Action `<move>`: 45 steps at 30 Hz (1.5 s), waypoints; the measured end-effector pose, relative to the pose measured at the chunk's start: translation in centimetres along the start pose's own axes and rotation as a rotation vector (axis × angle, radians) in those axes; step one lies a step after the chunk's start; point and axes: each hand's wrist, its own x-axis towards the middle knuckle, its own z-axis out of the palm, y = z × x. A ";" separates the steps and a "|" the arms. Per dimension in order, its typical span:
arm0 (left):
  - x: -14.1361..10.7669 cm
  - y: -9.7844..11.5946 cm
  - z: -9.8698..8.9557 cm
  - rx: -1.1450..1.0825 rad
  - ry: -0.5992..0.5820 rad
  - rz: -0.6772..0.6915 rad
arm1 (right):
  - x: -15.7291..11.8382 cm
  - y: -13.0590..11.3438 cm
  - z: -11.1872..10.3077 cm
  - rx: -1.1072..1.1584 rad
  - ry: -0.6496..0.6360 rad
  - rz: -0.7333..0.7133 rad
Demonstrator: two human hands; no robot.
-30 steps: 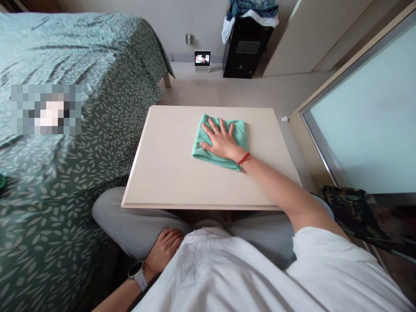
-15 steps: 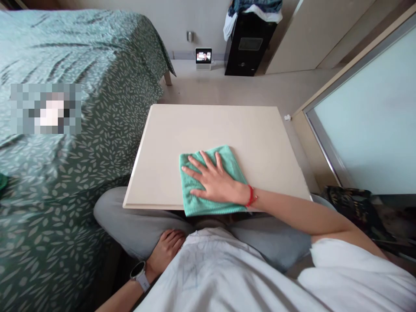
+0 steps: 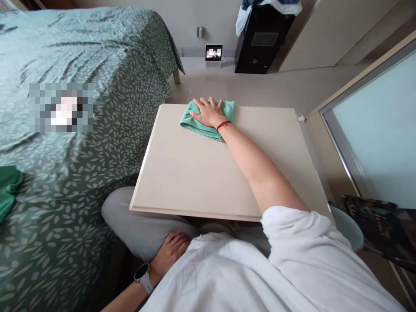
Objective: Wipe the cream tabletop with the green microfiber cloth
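One perhaps-folded cloth (image 3: 202, 126) under right hand (image 3: 209, 115)

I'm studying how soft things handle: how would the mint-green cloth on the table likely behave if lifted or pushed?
The mint-green cloth is probably floppy, apt to droop when lifted, since its edge folds softly. It looks thin, so likely light. Pushed by the flat right hand, it would probably slide over the smooth-looking table.

Bed (image 3: 130, 78): leaf-print cover, left of the grip (image 3: 208, 113).
Wall (image 3: 182, 28): pale, I note; beyond it.
Bluish panel (image 3: 380, 125): rightward.
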 end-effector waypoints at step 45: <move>-0.4 -0.5 0.8 0.002 0.053 0.033 | 3.2 -6.1 2.0 0.045 0.061 -0.049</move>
